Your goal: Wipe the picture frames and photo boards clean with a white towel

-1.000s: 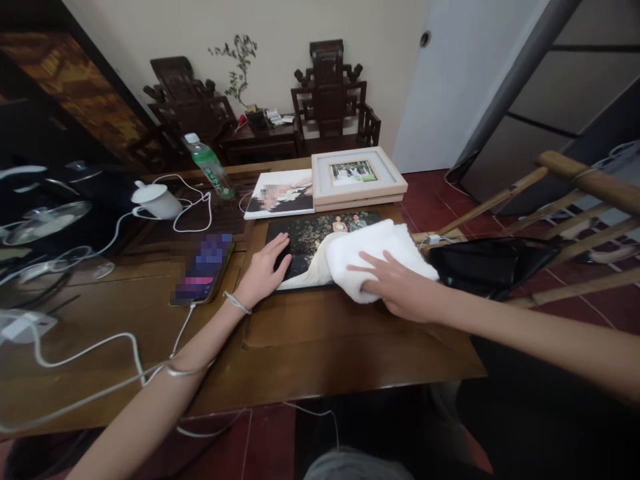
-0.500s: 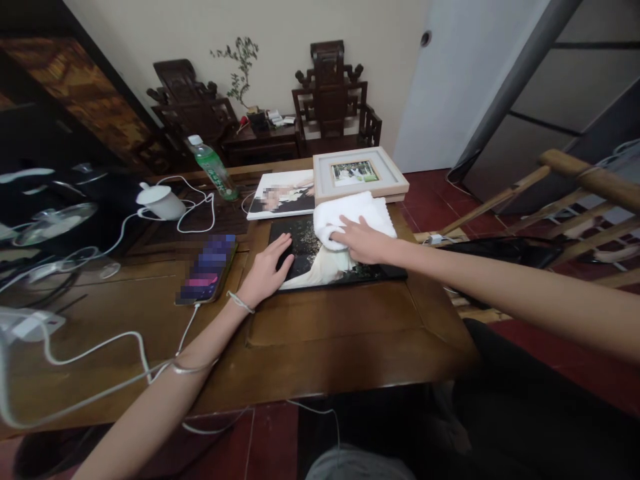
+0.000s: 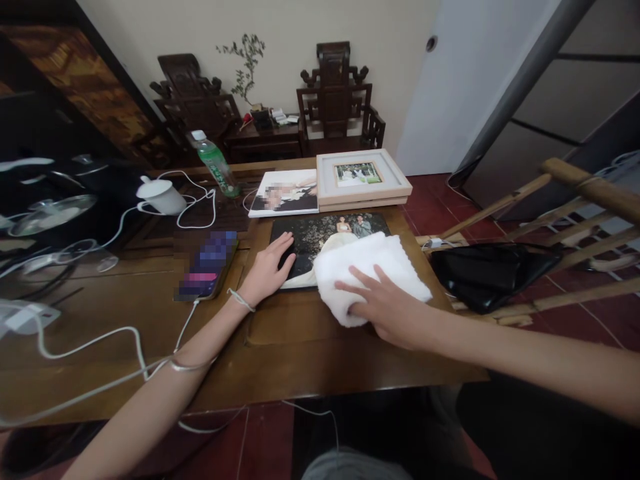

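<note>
A dark photo panel (image 3: 305, 243) with a wedding picture lies flat on the wooden table. My left hand (image 3: 271, 267) rests on its left edge, fingers stretched out flat and holding nothing. A folded white towel (image 3: 385, 257) covers the panel's lower right part and hangs over its near edge. My right hand (image 3: 387, 303) grips the towel from above, with spread fingers on top and a fingertip tucked by the fold at its near left corner. The towel hides part of the picture beneath it.
Behind the panel are a white-edged photo print (image 3: 285, 193) and a pale wooden picture frame (image 3: 363, 177). A phone (image 3: 207, 267) on a cable, a green-labelled bottle (image 3: 217, 163) and a lidded white cup (image 3: 161, 195) stand or lie leftward. White cables cross the table's left side.
My right hand has drawn the towel toward me, from the panel's upper right to its near edge, uncovering two figures in the picture. My left hand has stayed in place.
</note>
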### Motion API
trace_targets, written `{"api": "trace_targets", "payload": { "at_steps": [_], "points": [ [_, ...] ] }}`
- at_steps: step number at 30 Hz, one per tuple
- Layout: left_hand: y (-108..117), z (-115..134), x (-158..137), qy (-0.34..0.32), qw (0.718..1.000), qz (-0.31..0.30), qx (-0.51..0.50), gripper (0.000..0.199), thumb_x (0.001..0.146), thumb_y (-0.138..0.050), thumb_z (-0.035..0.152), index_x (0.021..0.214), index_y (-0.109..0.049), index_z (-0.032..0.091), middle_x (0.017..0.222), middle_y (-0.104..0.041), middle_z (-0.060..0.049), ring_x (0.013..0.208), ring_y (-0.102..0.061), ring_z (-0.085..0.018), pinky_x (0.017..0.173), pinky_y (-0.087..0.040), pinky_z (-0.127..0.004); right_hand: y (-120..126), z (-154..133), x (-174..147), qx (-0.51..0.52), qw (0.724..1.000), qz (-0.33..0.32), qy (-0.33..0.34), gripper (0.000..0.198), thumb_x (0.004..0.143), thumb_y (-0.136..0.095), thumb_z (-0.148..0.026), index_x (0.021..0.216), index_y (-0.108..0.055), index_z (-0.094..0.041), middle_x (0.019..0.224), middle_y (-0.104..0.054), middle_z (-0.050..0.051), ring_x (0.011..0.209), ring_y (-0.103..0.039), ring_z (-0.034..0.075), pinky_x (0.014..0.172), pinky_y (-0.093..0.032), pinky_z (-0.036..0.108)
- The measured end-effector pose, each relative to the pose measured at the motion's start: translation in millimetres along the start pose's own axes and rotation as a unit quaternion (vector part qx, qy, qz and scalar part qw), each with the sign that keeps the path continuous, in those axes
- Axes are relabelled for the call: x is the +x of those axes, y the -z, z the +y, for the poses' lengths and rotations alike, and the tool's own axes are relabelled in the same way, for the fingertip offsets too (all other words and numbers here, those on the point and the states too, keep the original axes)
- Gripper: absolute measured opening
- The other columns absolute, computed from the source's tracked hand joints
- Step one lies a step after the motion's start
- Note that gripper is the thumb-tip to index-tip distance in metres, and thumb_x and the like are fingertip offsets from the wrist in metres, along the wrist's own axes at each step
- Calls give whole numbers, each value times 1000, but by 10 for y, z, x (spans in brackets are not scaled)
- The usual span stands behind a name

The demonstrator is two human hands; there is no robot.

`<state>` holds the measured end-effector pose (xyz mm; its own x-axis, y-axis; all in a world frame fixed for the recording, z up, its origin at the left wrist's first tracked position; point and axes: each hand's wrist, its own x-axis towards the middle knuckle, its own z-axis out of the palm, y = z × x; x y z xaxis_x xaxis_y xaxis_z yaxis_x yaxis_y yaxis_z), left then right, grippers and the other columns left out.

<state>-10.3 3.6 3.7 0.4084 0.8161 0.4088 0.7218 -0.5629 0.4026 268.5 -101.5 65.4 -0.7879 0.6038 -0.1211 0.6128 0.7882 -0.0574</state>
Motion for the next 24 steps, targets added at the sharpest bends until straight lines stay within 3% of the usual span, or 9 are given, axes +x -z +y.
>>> {"api": "trace_targets", "payload": {
  "at_steps": [5, 8, 11, 15, 19, 24],
  "points": [
    [0, -24, -5, -2, 1000, 1, -4, 50, 96, -42, 41, 131, -55, 7, 143, -50, -18, 136, -44, -27, 115, -34, -47, 142, 339, 354, 4, 999, 21, -23, 57, 73, -41, 5, 122, -59, -17, 148, -43, 16, 141, -28, 36, 102, -34, 63],
    [-2, -38, -7, -3, 1000, 3, -7, 49, 96, -43, 41, 130, -56, 8, 142, -51, -18, 136, -44, -27, 115, -34, -47, 293, 583, 687, 20, 998, 3, -66, 54, 75, -41, 3, 124, -57, -16, 132, -57, 21, 130, -45, 34, 94, -41, 52],
    [0, -39, -6, -4, 1000, 2, -11, 49, 96, -42, 41, 130, -56, 8, 142, -51, -18, 136, -45, -27, 115, -34, -47, 424, 815, 985, 28, 995, -1, -90, 51, 78, -42, 0, 124, -57, -16, 119, -63, 20, 106, -60, 30, 80, -44, 38],
    [11, -22, -3, -1, 1000, -3, -6, 49, 97, -42, 40, 131, -55, 9, 143, -50, -17, 136, -44, -27, 115, -34, -47, 518, 1007, 1205, 25, 996, 8, -87, 50, 78, -44, -2, 125, -57, -15, 109, -67, 17, 97, -60, 27, 75, -40, 31],
    [13, -9, -1, -2, 1000, -5, -3, 50, 97, -41, 39, 131, -55, 6, 142, -51, -19, 136, -44, -26, 115, -34, -45, 525, 950, 1189, 18, 995, 2, -101, 51, 79, -43, -2, 127, -57, -15, 109, -66, 18, 98, -61, 28, 74, -40, 33],
    [0, -13, -3, -4, 1000, -2, -2, 51, 97, -41, 39, 132, -54, 5, 142, -50, -19, 137, -44, -26, 115, -34, -46, 353, 549, 843, 39, 992, 7, -120, 57, 76, -41, 1, 128, -56, -17, 117, -64, 20, 111, -58, 33, 85, -44, 45]
  ]
}}
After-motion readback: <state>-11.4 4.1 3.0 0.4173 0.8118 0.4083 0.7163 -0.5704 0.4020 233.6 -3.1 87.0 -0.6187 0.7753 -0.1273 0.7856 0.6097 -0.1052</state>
